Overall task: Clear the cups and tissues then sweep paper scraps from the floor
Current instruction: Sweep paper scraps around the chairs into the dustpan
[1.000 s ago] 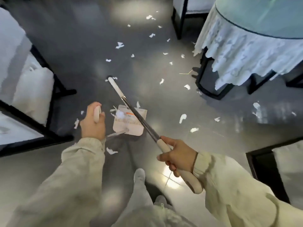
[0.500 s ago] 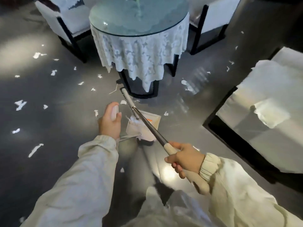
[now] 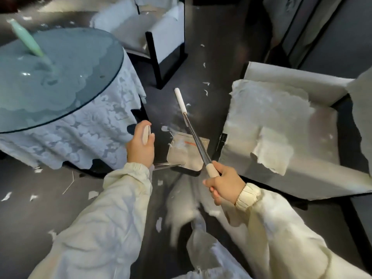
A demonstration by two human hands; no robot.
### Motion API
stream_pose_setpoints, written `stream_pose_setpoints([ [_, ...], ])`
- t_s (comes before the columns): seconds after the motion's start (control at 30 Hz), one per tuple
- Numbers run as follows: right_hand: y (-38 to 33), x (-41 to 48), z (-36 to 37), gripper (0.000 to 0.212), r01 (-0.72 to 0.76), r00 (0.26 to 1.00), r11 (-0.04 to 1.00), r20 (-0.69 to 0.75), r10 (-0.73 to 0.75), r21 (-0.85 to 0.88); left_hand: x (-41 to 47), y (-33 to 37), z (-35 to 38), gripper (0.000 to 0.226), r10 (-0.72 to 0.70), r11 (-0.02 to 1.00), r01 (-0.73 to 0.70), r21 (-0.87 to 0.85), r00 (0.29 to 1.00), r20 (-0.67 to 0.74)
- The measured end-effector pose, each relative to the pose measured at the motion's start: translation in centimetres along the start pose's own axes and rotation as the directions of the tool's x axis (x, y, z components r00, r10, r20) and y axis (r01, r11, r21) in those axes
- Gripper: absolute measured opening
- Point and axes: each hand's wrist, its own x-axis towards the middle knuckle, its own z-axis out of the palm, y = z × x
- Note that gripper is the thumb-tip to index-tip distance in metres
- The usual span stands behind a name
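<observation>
My left hand (image 3: 141, 150) grips the cream handle (image 3: 145, 135) of a long-handled dustpan (image 3: 186, 153), which hangs low over the dark floor with some white scraps in it. In my right hand (image 3: 225, 183) is the cream grip of a metal pole (image 3: 193, 133). The pole slants up and away across the dustpan and ends in a white tip. Torn paper scraps (image 3: 206, 92) lie on the floor between the chairs, and more scraps (image 3: 159, 224) lie near my legs and at the left.
A round glass-topped table (image 3: 60, 109) with a lace cloth stands close on the left, a green object lying on it. A white armchair (image 3: 281, 125) with black legs fills the right. Another white chair (image 3: 161, 35) stands beyond. A dark floor strip runs between them.
The view has swung round: the table has moved from the top centre to the left and the right armchair is closer. Both hands keep their grips on the dustpan handle and the pole.
</observation>
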Motion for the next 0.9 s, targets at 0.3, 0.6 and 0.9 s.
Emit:
stream_pose_setpoints([
  [0.3,-16.8,16.0,-3.8,0.073,0.166,0.979,0.985,-0.127,-0.159,0.043,21.3,8.1,8.3,0.029,0.075,0.996,-0.072,-0.056,0.996,0.044],
  [0.6,-34.8,34.6,-7.2,0.074,0.229,0.959,0.966,-0.195,-0.203,0.121,45.3,10.2,18.0,0.034,0.174,0.983,-0.165,-0.081,0.978,0.116],
  [0.9,-50.2,48.6,-13.1,0.074,0.241,0.942,0.958,-0.276,-0.192,0.155,67.4,16.4,28.5,0.031,0.271,0.961,-0.254,-0.109,0.939,0.21],
])
